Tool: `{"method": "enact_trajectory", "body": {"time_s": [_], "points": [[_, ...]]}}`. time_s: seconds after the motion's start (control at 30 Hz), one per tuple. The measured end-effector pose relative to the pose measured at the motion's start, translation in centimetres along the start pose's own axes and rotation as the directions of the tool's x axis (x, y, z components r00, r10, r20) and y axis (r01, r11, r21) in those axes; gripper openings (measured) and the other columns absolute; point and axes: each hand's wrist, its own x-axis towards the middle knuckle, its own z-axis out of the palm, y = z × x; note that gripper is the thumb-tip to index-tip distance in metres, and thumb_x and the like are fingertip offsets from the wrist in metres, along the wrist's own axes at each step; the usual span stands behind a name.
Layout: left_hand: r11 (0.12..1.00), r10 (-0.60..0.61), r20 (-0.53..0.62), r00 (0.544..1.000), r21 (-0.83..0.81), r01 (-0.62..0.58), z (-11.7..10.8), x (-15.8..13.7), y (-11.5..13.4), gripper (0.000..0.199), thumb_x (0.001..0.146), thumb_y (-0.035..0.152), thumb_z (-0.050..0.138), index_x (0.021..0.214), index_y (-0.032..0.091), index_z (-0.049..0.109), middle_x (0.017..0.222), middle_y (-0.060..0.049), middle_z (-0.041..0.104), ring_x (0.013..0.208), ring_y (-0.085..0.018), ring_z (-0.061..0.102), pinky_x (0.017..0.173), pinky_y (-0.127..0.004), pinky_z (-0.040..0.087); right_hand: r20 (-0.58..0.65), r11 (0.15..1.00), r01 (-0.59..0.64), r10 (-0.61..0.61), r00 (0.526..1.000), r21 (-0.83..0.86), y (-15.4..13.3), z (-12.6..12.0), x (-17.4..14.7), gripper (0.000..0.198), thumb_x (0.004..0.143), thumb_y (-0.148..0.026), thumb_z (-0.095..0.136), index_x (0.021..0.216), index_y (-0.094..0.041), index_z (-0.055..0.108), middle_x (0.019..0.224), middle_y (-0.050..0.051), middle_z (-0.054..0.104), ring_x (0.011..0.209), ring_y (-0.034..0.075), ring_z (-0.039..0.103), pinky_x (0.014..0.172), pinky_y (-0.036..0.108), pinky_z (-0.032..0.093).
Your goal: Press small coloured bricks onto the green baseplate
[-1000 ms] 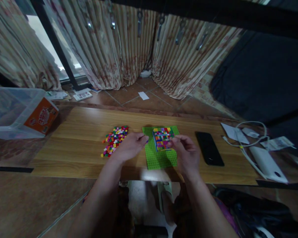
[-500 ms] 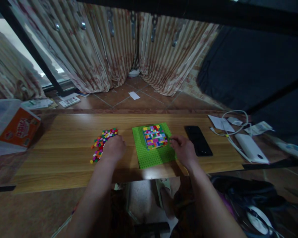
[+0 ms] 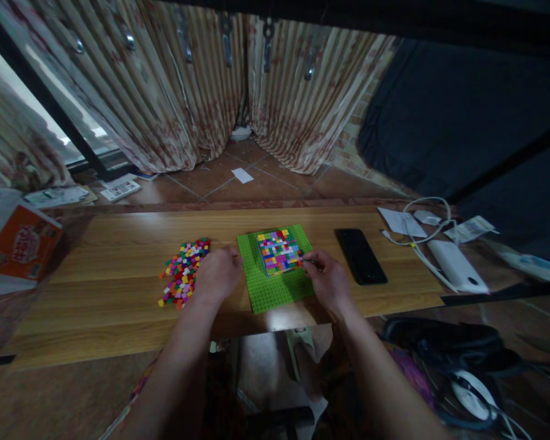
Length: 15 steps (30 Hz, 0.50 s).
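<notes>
A green studded baseplate [image 3: 275, 296] lies on the wooden table, bearing a square build of small multicoloured bricks [image 3: 280, 252]. My right hand [image 3: 327, 278] is at the build's right edge, fingertips pinched around a small, thin dark thing too small to name. At the baseplate's left edge is my left hand [image 3: 220, 274], its fingers closed together; what they hold, if anything, is hidden. Just left of that hand spreads a loose pile of small coloured bricks [image 3: 183, 272], partly covered by the hand.
A black phone [image 3: 360, 256] lies right of the baseplate. Farther right are a white power bank [image 3: 457, 266], a white cable [image 3: 433, 263] and papers [image 3: 401, 221]. A clear plastic box with an orange label [image 3: 21, 243] stands at the far left.
My left hand has moved right, away from the brick pile to the baseplate's left edge. The right fingertips have come closer to the build's right side. The view has shifted slightly.
</notes>
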Motion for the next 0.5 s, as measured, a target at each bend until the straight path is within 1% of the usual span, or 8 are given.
{"method": "enact_trajectory", "body": {"time_s": [0.07, 0.17, 0.33, 0.4, 0.5], "points": [[0.998, 0.03, 0.008, 1.0, -0.055, -0.03, 0.3, 0.0, 0.5, 0.03, 0.088, 0.027, 0.044, 0.093, 0.016, 0.071, 0.09, -0.012, 0.073, 0.085, -0.024, 0.068, 0.073, -0.03, 0.045, -0.024, 0.999, -0.022, 0.023, 0.999, 0.044, -0.1, 0.1, 0.1, 0.016, 0.075, -0.033, 0.061, 0.082, -0.019, 0.065, 0.081, 0.004, 0.068, 0.073, 0.018, 0.061, 0.066, 0.031, 0.05], [0.994, 0.052, 0.021, 0.998, -0.101, -0.049, 0.9, 0.2, 0.8, 0.029, 0.088, 0.029, 0.046, 0.096, 0.016, 0.071, 0.088, -0.01, 0.073, 0.082, -0.021, 0.067, 0.072, -0.028, 0.045, -0.062, 0.985, -0.088, 0.098, 0.993, 0.146, -0.2, 0.2, 0.3, 0.02, 0.07, -0.036, 0.066, 0.078, -0.018, 0.066, 0.076, 0.003, 0.066, 0.067, 0.016, 0.057, 0.061, 0.029, 0.048], [0.993, 0.066, 0.013, 0.998, -0.102, -0.064, 1.4, 0.4, 1.0, 0.028, 0.088, 0.029, 0.048, 0.097, 0.016, 0.071, 0.09, -0.01, 0.073, 0.083, -0.022, 0.067, 0.073, -0.029, 0.046, -0.058, 0.95, -0.154, 0.176, 0.983, 0.273, -0.7, 0.1, 0.1, 0.026, 0.062, -0.039, 0.073, 0.077, -0.018, 0.068, 0.075, 0.003, 0.067, 0.067, 0.015, 0.058, 0.06, 0.028, 0.047], [0.993, 0.067, 0.015, 0.998, -0.103, -0.065, 1.4, 0.3, 1.1, 0.028, 0.089, 0.029, 0.048, 0.098, 0.017, 0.071, 0.092, -0.01, 0.073, 0.085, -0.022, 0.068, 0.074, -0.029, 0.046, -0.04, 0.939, -0.176, 0.196, 0.98, 0.297, -0.8, 0.0, 0.1, 0.027, 0.06, -0.039, 0.074, 0.076, -0.017, 0.069, 0.073, 0.002, 0.067, 0.065, 0.015, 0.057, 0.06, 0.028, 0.047], [0.993, 0.067, 0.015, 0.998, -0.097, -0.065, 1.4, 0.1, 1.3, 0.028, 0.089, 0.029, 0.048, 0.101, 0.017, 0.071, 0.093, -0.01, 0.074, 0.086, -0.023, 0.068, 0.075, -0.03, 0.047, -0.032, 0.943, -0.186, 0.202, 0.979, 0.276, -0.7, -0.1, 0.1, 0.027, 0.06, -0.039, 0.075, 0.075, -0.017, 0.071, 0.068, 0.001, 0.066, 0.059, 0.013, 0.054, 0.058, 0.028, 0.044]]}}
